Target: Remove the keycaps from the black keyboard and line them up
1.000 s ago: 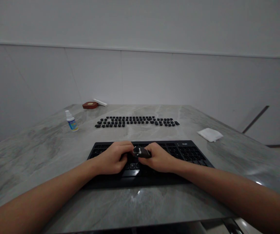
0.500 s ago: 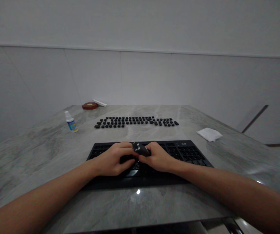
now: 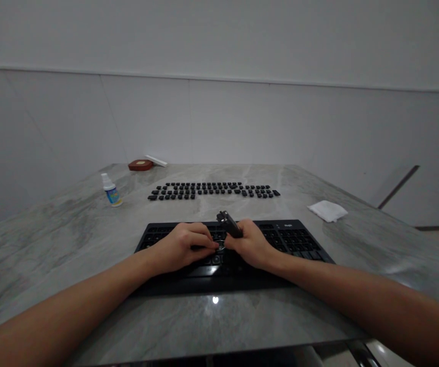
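Note:
A black keyboard [image 3: 200,285] lies in front of me, with bare key places showing between my hands. My right hand [image 3: 250,246] is wrapped round the dark handle of a keycap puller [image 3: 230,225]. The handle tilts up and to the left, and thin wire shows at its lower end over the keyboard. Thumb and fingertips of my left hand [image 3: 189,245] are pinched together beside that wire; what lies between them is too small to make out.
Rows of loose black keycaps [image 3: 214,191] lie behind the keyboard on the grey marbled table [image 3: 219,326]. A white spray bottle [image 3: 111,192] stands at left, a folded white cloth [image 3: 327,210] at right. Near the wall are a red-brown case [image 3: 140,165] and a white flat object [image 3: 156,161].
The keycap puller's handle has swung more upright in my right hand. My left fingers have drawn together and now pinch by its wire end.

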A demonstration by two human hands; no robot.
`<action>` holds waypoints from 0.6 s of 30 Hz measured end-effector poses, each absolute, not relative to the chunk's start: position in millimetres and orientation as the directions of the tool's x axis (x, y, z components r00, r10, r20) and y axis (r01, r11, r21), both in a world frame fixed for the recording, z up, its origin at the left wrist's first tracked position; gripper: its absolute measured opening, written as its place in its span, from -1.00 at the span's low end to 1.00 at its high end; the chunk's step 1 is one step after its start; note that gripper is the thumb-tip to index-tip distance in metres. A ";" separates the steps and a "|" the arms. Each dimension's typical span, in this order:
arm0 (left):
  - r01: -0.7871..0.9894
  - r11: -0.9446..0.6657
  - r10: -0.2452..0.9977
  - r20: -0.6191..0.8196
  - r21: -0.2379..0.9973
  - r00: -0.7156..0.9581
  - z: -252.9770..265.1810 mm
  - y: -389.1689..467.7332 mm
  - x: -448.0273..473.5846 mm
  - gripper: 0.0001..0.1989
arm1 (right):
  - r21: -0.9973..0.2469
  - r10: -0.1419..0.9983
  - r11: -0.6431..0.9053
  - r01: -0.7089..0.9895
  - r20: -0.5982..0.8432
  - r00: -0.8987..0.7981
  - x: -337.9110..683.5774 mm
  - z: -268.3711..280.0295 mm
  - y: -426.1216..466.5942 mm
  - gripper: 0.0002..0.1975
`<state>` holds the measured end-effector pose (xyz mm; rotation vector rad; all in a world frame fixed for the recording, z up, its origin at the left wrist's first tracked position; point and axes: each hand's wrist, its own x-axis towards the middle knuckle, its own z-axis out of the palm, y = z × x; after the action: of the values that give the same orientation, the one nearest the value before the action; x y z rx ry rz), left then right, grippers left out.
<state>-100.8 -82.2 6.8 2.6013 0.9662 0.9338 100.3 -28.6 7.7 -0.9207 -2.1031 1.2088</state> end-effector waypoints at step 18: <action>0.555 -0.719 0.695 0.441 0.418 0.568 7.8 -84.7 -105.3 -0.93 | -0.760 0.595 0.598 0.256 0.206 -0.777 99.3 5.2 -29.6 -0.73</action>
<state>-105.3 -84.7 7.8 2.5689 1.0427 0.8750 99.3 -29.6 5.2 -0.6778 -2.3842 1.0344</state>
